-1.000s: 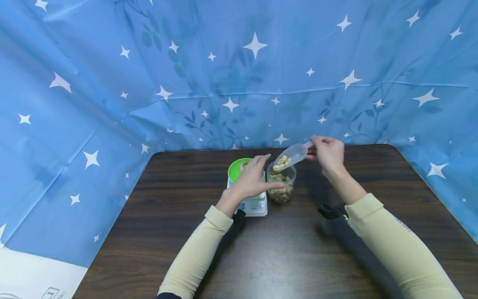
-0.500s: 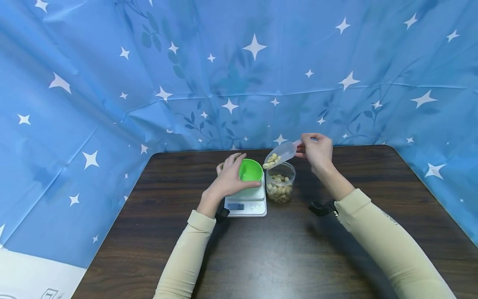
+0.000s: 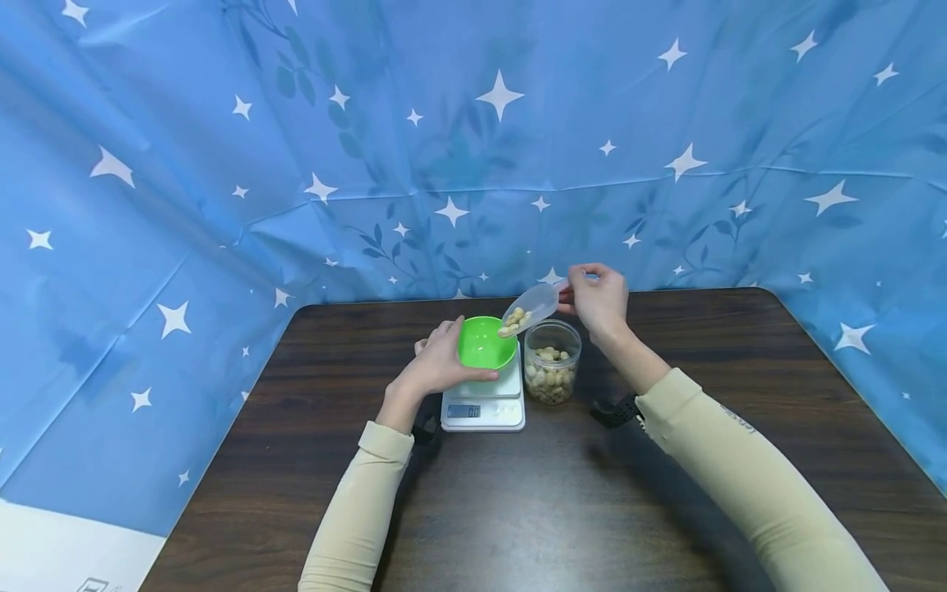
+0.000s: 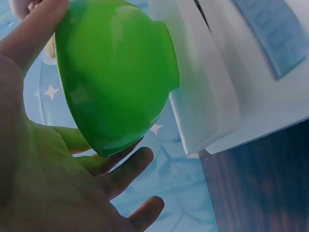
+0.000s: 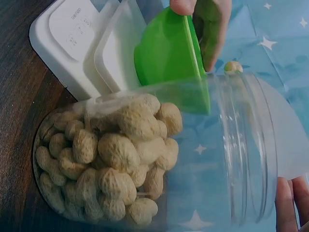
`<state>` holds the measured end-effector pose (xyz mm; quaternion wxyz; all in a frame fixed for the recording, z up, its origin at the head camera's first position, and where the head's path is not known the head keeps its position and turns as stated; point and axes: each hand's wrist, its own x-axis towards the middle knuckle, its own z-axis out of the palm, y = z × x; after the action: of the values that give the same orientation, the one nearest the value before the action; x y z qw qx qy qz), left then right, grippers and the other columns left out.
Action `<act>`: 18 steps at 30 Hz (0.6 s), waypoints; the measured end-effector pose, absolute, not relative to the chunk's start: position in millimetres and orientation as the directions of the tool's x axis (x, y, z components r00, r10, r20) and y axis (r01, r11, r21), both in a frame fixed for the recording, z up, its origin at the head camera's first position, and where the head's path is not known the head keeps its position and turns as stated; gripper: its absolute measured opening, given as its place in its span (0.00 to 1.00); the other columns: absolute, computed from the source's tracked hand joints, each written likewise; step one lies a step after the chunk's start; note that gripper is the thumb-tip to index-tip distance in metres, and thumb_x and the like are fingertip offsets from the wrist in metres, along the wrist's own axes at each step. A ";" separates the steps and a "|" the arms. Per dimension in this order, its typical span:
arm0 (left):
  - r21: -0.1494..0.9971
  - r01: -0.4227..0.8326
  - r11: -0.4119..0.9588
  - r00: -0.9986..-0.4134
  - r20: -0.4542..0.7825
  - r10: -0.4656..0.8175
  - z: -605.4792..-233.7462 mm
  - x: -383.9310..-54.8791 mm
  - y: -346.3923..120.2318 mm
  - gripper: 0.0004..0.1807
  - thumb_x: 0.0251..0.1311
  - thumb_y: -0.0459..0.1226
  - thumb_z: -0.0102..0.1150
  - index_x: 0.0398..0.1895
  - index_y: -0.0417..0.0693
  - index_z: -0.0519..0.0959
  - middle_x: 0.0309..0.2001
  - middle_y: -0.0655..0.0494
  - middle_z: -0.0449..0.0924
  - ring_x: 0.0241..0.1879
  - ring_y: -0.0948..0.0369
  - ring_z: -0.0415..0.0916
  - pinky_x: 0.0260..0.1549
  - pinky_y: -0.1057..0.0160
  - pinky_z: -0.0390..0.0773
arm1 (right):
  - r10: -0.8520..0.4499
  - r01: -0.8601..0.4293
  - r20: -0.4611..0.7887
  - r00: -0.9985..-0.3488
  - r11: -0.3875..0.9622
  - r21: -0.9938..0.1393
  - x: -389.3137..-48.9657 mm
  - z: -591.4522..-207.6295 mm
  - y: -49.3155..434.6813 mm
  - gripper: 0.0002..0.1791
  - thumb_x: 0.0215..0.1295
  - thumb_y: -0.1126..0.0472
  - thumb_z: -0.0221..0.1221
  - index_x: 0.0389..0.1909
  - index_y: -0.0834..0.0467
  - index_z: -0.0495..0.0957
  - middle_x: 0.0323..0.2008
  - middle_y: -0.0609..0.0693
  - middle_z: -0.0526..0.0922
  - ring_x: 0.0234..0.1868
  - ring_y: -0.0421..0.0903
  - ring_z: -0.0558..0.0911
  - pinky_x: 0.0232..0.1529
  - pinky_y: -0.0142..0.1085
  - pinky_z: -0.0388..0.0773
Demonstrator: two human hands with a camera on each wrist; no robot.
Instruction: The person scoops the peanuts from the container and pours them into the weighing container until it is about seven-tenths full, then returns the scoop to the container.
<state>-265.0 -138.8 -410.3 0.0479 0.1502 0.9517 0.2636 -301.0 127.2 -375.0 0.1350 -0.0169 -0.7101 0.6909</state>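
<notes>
My left hand (image 3: 438, 360) holds a green bowl (image 3: 482, 345) by its sides, thumb at the near rim and fingers round the far side. The bowl sits on a white kitchen scale (image 3: 510, 418) whose display reads 0.0. My right hand (image 3: 602, 302) pinches the handle of a translucent plastic scoop (image 3: 542, 301). Several unshelled peanuts (image 3: 516, 318) lie in the scoop, which tilts down leftward with its tip over the bowl's right rim. No peanuts show inside the bowl. Right of the scale stands a lidless clear jar (image 5: 203, 164), more than half filled with peanuts (image 5: 118, 152).
The dark wood-grain table (image 3: 518, 510) extends around the scale and jar. Behind it hangs a blue curtain (image 3: 473, 164) with white stars, close to the table's back edge. A white surface with printing (image 3: 66, 547) shows at lower left.
My left hand has moved left from between bowl and jar and now holds the bowl's left side. My right hand has carried the peanut-laden scoop left, from above the jar to the bowl's rim.
</notes>
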 end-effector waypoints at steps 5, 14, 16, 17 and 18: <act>0.513 0.270 0.815 -0.946 -0.015 0.323 -409.7 -264.1 -139.3 0.67 0.45 0.63 0.77 0.81 0.39 0.54 0.71 0.43 0.64 0.67 0.47 0.63 0.60 0.37 0.59 | 0.203 -0.219 0.250 -0.947 0.161 -0.962 -300.5 -375.0 117.1 0.18 0.80 0.57 0.54 0.55 0.69 0.76 0.36 0.66 0.86 0.28 0.42 0.87 0.31 0.35 0.85; 0.506 0.280 0.816 -0.943 -0.016 0.333 -410.6 -260.5 -140.0 0.66 0.46 0.63 0.77 0.81 0.39 0.54 0.73 0.42 0.63 0.69 0.47 0.63 0.62 0.35 0.58 | 0.110 -0.408 0.468 -0.877 0.343 -0.846 -293.0 -376.2 106.3 0.19 0.80 0.56 0.54 0.56 0.69 0.78 0.32 0.62 0.88 0.32 0.54 0.88 0.32 0.40 0.85; 0.511 0.283 0.811 -0.941 -0.013 0.337 -411.3 -259.8 -140.1 0.65 0.47 0.62 0.77 0.80 0.39 0.55 0.72 0.42 0.64 0.68 0.47 0.63 0.62 0.34 0.58 | 0.105 -0.429 0.487 -0.867 0.341 -0.837 -291.3 -375.2 105.9 0.18 0.80 0.56 0.54 0.55 0.68 0.79 0.31 0.60 0.88 0.32 0.54 0.88 0.32 0.40 0.85; 0.513 0.285 0.810 -0.941 -0.012 0.339 -411.5 -259.6 -140.1 0.65 0.47 0.62 0.77 0.80 0.39 0.55 0.72 0.42 0.64 0.68 0.47 0.63 0.62 0.34 0.58 | 0.105 -0.438 0.497 -0.862 0.341 -0.832 -290.6 -374.6 106.2 0.18 0.80 0.56 0.55 0.55 0.68 0.79 0.31 0.60 0.88 0.32 0.54 0.88 0.32 0.38 0.85; 0.514 0.284 0.809 -0.941 -0.014 0.339 -411.4 -259.1 -140.1 0.65 0.47 0.62 0.77 0.80 0.39 0.55 0.72 0.42 0.64 0.68 0.47 0.63 0.62 0.34 0.58 | 0.104 -0.444 0.503 -0.858 0.343 -0.828 -290.0 -373.9 106.7 0.18 0.80 0.56 0.55 0.54 0.68 0.79 0.31 0.59 0.88 0.32 0.53 0.88 0.31 0.37 0.85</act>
<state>-259.1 -140.1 -411.4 0.0526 0.1642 0.9497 0.2616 -290.0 106.7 -373.9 0.2433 0.1084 -0.7824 0.5630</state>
